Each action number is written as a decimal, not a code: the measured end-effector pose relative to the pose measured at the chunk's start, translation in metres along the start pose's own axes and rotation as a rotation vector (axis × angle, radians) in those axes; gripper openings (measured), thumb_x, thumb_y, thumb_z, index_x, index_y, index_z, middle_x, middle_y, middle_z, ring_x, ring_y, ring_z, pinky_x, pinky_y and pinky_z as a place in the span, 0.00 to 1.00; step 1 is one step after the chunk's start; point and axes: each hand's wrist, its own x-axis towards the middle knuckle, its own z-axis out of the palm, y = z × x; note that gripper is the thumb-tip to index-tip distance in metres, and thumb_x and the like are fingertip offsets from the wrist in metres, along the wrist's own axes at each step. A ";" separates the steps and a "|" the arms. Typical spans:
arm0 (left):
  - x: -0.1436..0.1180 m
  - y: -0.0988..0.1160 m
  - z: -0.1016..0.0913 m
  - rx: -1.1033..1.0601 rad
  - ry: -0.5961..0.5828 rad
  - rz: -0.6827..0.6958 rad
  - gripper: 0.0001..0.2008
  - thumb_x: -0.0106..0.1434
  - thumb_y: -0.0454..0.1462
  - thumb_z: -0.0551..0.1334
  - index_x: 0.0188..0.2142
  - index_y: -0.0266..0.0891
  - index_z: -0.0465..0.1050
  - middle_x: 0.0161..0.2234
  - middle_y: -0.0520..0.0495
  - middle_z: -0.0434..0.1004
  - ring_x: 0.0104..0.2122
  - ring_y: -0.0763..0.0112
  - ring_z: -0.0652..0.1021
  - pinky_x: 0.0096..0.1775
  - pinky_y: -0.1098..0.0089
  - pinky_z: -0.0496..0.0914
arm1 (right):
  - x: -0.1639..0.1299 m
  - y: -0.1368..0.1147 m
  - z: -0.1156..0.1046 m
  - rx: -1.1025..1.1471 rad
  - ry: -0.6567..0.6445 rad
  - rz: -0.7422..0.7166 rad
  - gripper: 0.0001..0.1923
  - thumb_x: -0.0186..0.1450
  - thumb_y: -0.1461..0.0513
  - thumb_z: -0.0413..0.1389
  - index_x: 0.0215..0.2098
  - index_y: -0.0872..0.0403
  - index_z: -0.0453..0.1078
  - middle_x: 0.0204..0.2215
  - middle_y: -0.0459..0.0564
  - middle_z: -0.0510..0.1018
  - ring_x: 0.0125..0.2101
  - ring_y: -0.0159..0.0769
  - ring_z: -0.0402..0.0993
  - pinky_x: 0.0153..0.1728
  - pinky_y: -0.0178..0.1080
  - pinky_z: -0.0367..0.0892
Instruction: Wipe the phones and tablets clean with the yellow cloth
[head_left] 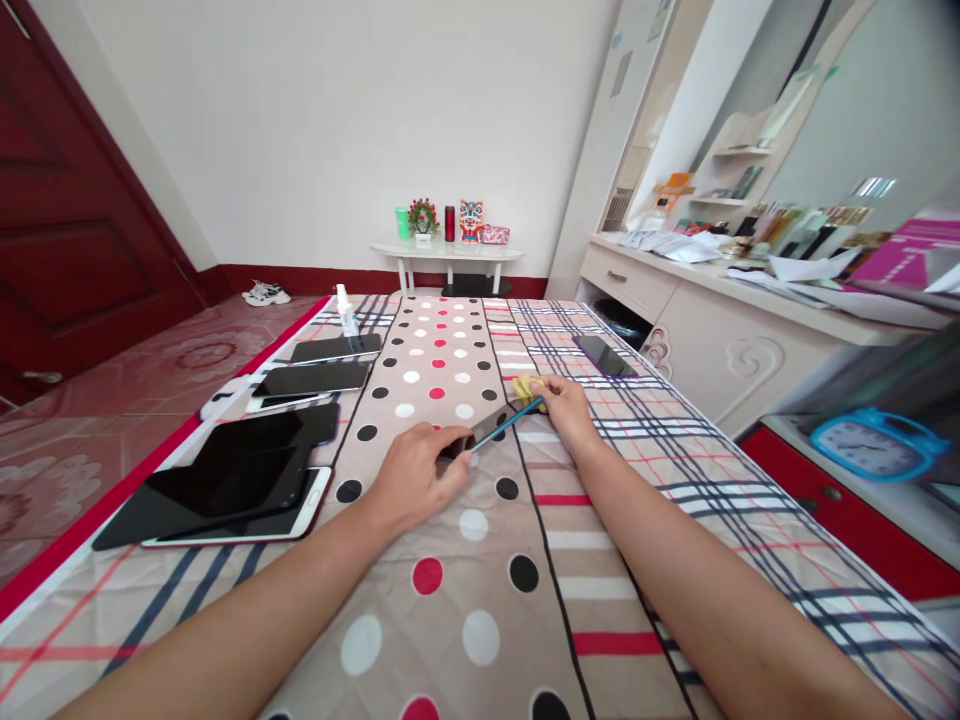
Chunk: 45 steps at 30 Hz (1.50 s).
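Observation:
A smartphone (493, 428) with a blue edge is held tilted above the patterned bedspread, its dark glassy side facing away from me. My left hand (424, 470) grips the phone's near left end between thumb and fingers. At the far right end, my right hand (564, 405) pinches a crumpled yellow cloth (528, 391) against the phone. The right fingertips are partly hidden behind the cloth and the phone's edge. Another dark phone (606, 356) lies flat on the bed, beyond my right hand.
On the bed's left side lie two phones (313, 378) and several tablets (225, 470), some overlapping. A white spray bottle (346, 312) stands behind them. A cluttered dresser (720, 330) and a blue alarm clock (874, 445) are at the right; a small white table (448, 250) stands by the wall.

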 end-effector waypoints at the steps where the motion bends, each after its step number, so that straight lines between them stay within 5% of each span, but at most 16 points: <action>1: 0.001 -0.002 0.000 -0.044 0.010 -0.019 0.14 0.64 0.39 0.53 0.44 0.40 0.75 0.31 0.49 0.76 0.31 0.66 0.73 0.35 0.69 0.63 | 0.000 0.000 0.000 -0.004 -0.005 0.003 0.15 0.56 0.54 0.56 0.32 0.57 0.75 0.27 0.49 0.78 0.27 0.36 0.71 0.29 0.36 0.63; 5: 0.004 -0.011 0.001 -0.172 0.075 -0.134 0.22 0.69 0.43 0.45 0.23 0.37 0.67 0.19 0.53 0.63 0.23 0.72 0.65 0.28 0.71 0.56 | -0.005 -0.005 0.002 -0.186 -0.054 -0.032 0.13 0.57 0.55 0.54 0.28 0.55 0.74 0.22 0.46 0.75 0.24 0.34 0.67 0.26 0.35 0.59; 8: 0.005 -0.016 0.003 -0.198 0.092 -0.146 0.23 0.69 0.45 0.45 0.19 0.39 0.56 0.18 0.54 0.56 0.22 0.73 0.62 0.27 0.70 0.53 | -0.010 -0.012 0.006 -0.250 -0.075 -0.034 0.10 0.56 0.57 0.54 0.24 0.55 0.71 0.19 0.45 0.72 0.23 0.33 0.64 0.25 0.34 0.57; 13: 0.005 -0.016 0.003 -0.173 0.089 -0.125 0.21 0.69 0.44 0.44 0.20 0.39 0.54 0.18 0.54 0.58 0.22 0.73 0.63 0.27 0.70 0.54 | -0.015 -0.031 0.014 0.146 -0.006 0.017 0.13 0.59 0.57 0.53 0.36 0.57 0.73 0.26 0.48 0.75 0.25 0.33 0.68 0.27 0.35 0.63; 18: 0.006 -0.017 0.005 -0.098 0.044 -0.086 0.17 0.67 0.44 0.50 0.24 0.39 0.62 0.21 0.53 0.65 0.23 0.71 0.67 0.28 0.71 0.57 | -0.030 -0.060 0.021 -0.060 0.027 -0.340 0.12 0.63 0.60 0.53 0.42 0.54 0.74 0.36 0.51 0.75 0.34 0.36 0.70 0.37 0.38 0.66; 22: 0.006 -0.024 0.013 -0.040 0.043 -0.105 0.10 0.61 0.42 0.58 0.29 0.38 0.68 0.24 0.51 0.70 0.25 0.70 0.69 0.28 0.72 0.59 | -0.059 -0.085 0.036 -0.263 -0.158 -0.588 0.13 0.66 0.66 0.49 0.45 0.52 0.72 0.38 0.52 0.72 0.39 0.36 0.69 0.40 0.38 0.66; 29: 0.005 -0.029 0.016 -0.083 0.073 -0.069 0.04 0.57 0.35 0.59 0.28 0.36 0.68 0.27 0.49 0.73 0.28 0.69 0.72 0.30 0.72 0.61 | -0.088 -0.116 0.048 -0.552 -0.399 -0.861 0.13 0.65 0.67 0.47 0.43 0.54 0.71 0.39 0.53 0.71 0.38 0.37 0.67 0.37 0.36 0.64; 38: 0.006 -0.017 0.013 -0.093 0.033 -0.063 0.11 0.61 0.38 0.57 0.24 0.37 0.67 0.22 0.53 0.66 0.24 0.73 0.67 0.28 0.73 0.58 | -0.016 -0.056 0.007 -0.470 0.016 -0.464 0.16 0.63 0.66 0.48 0.43 0.55 0.75 0.34 0.52 0.72 0.37 0.39 0.69 0.40 0.39 0.64; 45: 0.005 -0.019 0.016 -0.364 0.046 -0.175 0.14 0.58 0.43 0.61 0.22 0.36 0.69 0.20 0.54 0.64 0.23 0.74 0.65 0.26 0.74 0.57 | -0.006 -0.020 0.005 -0.162 -0.238 -0.188 0.14 0.57 0.64 0.52 0.39 0.55 0.76 0.35 0.49 0.78 0.35 0.37 0.71 0.38 0.38 0.64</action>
